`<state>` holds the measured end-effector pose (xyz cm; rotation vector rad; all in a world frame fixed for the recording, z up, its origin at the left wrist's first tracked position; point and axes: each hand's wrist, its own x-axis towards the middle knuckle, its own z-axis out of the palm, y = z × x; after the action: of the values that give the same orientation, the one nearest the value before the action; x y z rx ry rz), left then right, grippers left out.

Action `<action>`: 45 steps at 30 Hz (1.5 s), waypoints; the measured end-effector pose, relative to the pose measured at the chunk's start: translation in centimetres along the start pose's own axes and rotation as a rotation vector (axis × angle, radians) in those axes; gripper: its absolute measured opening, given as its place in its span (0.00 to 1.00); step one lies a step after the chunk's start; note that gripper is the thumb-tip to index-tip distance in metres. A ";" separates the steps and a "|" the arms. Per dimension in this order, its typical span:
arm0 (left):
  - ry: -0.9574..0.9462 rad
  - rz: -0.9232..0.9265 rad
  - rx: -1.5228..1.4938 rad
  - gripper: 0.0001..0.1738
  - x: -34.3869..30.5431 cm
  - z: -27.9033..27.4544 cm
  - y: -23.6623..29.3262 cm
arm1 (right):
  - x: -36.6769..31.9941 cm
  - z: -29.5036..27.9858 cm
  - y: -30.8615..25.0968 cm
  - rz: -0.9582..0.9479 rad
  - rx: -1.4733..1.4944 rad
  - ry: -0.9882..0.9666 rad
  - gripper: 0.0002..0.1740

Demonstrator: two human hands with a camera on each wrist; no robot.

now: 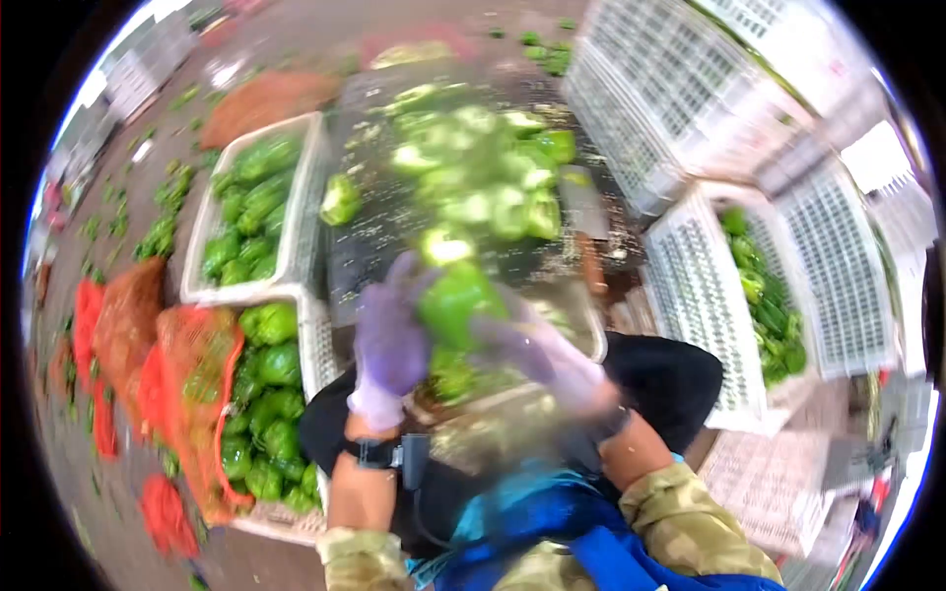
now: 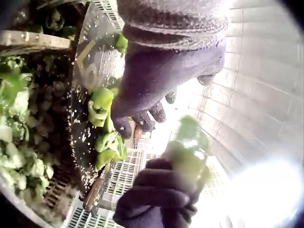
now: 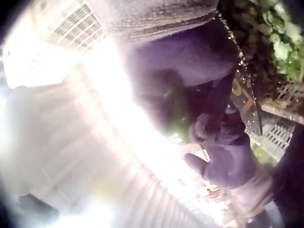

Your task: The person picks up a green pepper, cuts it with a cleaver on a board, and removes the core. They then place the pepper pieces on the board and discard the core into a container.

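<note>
Just above the person's lap, the right hand grips a whole green pepper, blurred by motion. In the left wrist view the right hand has its fingers curled round the pepper. The left hand is close on the pepper's left side; its fingers hang loosely bent, apart from the pepper and holding nothing. Both hands wear purple-coated gloves. In the right wrist view the right hand partly hides the pepper, with the left hand beyond.
Cut peppers lie heaped on a dark, seed-strewn board. A knife rests at its right edge. White crates of green peppers stand left and right. An orange mesh bag lies at left.
</note>
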<state>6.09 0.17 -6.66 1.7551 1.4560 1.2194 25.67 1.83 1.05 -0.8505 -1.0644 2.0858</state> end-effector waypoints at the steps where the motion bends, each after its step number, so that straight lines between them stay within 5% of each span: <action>1: -0.036 0.040 0.122 0.31 0.1 -0.8 1.3 | -0.6 -0.4 -0.1 -0.033 0.253 -0.075 0.34; 2: -0.016 0.266 0.537 0.32 0.2 -0.9 1.9 | 0.2 -2.1 1.2 0.042 0.217 -0.119 0.35; 4: -0.022 0.129 0.347 0.32 0.4 1.4 1.5 | 0.5 -2.8 2.6 0.243 0.161 -0.091 0.34; 7: -0.141 0.088 0.312 0.32 0.0 1.1 2.1 | -1.0 -3.8 2.2 0.169 0.134 0.037 0.30; 8: -0.177 0.116 0.272 0.29 0.6 2.0 1.3 | -1.3 -5.6 3.5 -0.008 0.239 0.101 0.25; 9: -0.185 -0.201 -0.510 0.29 0.7 2.7 1.0 | -2.0 -7.8 2.4 -0.082 0.240 0.162 0.22; 11: -0.010 -0.564 -1.346 0.28 -0.1 2.7 -0.4 | -2.8 -14.4 1.1 -0.202 0.447 0.285 0.18; 12: 0.112 -0.639 -1.322 0.28 -0.3 2.6 -1.5 | -4.4 -19.4 -0.7 -0.253 0.779 -0.050 0.18; 14: 0.302 -0.752 -1.263 0.27 -0.5 2.4 -2.8 | -8.2 -26.4 -4.9 -0.752 0.774 0.056 0.22; 16: 0.413 -0.837 -1.201 0.27 -0.7 2.2 -3.2 | -9.4 -25.7 -7.8 -0.869 0.919 0.149 0.25; 18: 0.365 -0.774 -1.238 0.25 -0.6 2.3 -2.8 | -6.1 -24.0 -8.5 -0.558 0.542 -0.352 0.28; 19: 0.321 -0.738 -1.269 0.24 -0.7 2.9 -3.7 | -3.9 -23.4 -6.9 -0.647 0.274 0.249 0.30; 20: 0.277 -0.699 -1.299 0.23 -0.8 3.4 -4.7 | -0.8 -19.7 -5.1 -0.505 -0.146 0.378 0.31; 22: 0.331 -0.790 -1.324 0.20 -0.3 3.4 -3.8 | 3.6 -9.3 -3.4 -0.250 -0.697 0.358 0.25; 24: 0.358 -0.846 -1.343 0.18 0.0 3.3 -3.7 | 7.9 -6.7 -0.4 -0.353 -1.461 0.113 0.30; 30: 0.344 -0.837 -1.267 0.21 -0.7 2.2 -3.5 | 16.1 -6.7 5.4 -0.295 -1.913 0.105 0.34; 34: 0.346 -0.879 -1.169 0.23 0.0 1.7 -3.2 | 15.3 -6.2 5.6 -0.120 -1.534 0.150 0.30; 35: 0.369 -1.023 -1.201 0.28 0.8 1.4 -2.6 | 14.3 -6.5 5.9 -0.146 -1.207 0.050 0.30; 37: -0.019 -0.772 -1.579 0.29 0.2 3.3 -8.0 | 11.1 -4.9 5.5 -0.083 -0.624 -0.073 0.31; 39: -0.077 -0.462 -1.369 0.29 -0.5 4.4 -8.6 | 7.5 -3.1 4.3 0.065 -0.486 -0.190 0.33; 41: -0.007 -0.215 -0.902 0.33 -0.6 2.8 -3.5 | 5.3 -2.2 2.4 0.186 -0.421 -0.244 0.36; 42: -0.064 -0.191 -0.936 0.33 -0.6 2.3 -1.8 | 4.8 -2.6 0.5 0.388 -0.391 -0.255 0.35; 45: -0.212 -0.220 -1.128 0.33 -0.8 2.0 0.5 | 4.0 -2.2 -0.3 0.434 -0.444 -0.266 0.31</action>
<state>8.05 -0.49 -7.34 0.8713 0.5630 1.2866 25.10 5.96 -0.73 -1.1167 -1.6475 2.4063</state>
